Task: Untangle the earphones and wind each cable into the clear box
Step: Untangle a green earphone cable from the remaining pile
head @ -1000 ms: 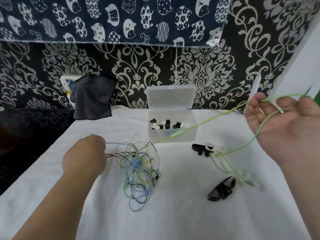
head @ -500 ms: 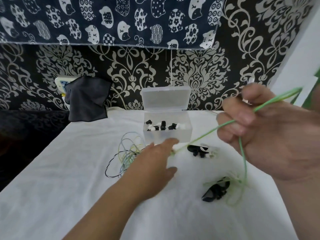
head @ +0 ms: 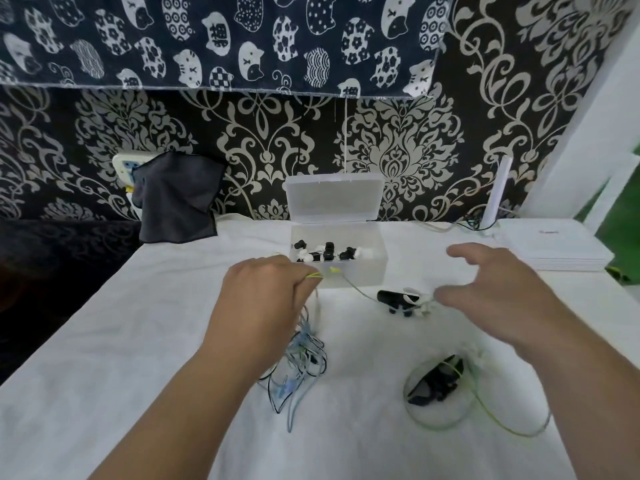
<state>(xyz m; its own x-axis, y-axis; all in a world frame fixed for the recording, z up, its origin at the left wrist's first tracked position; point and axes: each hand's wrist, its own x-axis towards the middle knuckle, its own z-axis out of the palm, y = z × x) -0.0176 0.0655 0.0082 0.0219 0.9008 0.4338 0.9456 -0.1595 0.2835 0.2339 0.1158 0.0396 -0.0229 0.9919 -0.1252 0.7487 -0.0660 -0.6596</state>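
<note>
A clear box [head: 367, 271] with its lid up stands at the back middle of the white table and holds black and white earphone pieces. My left hand [head: 263, 299] is in front of the box and pinches the green cable [head: 446, 424] near its plug end. Below that hand lies a tangle of blue and black cables [head: 298, 368]. The green cable runs right past a black-and-white clip [head: 398, 301] and lies in loose loops around a second black clip [head: 436, 379]. My right hand [head: 498, 299] hovers above the table with its fingers spread and holds nothing.
A dark cloth [head: 176, 195] hangs over a wall socket at the back left. A white flat device [head: 554, 251] with an upright aerial sits at the back right. The table's left edge drops to a dark floor.
My right hand has let go of the green cable and dropped lower with fingers spread. The cable now lies in loops on the table. My left hand has closed on its plug end.
</note>
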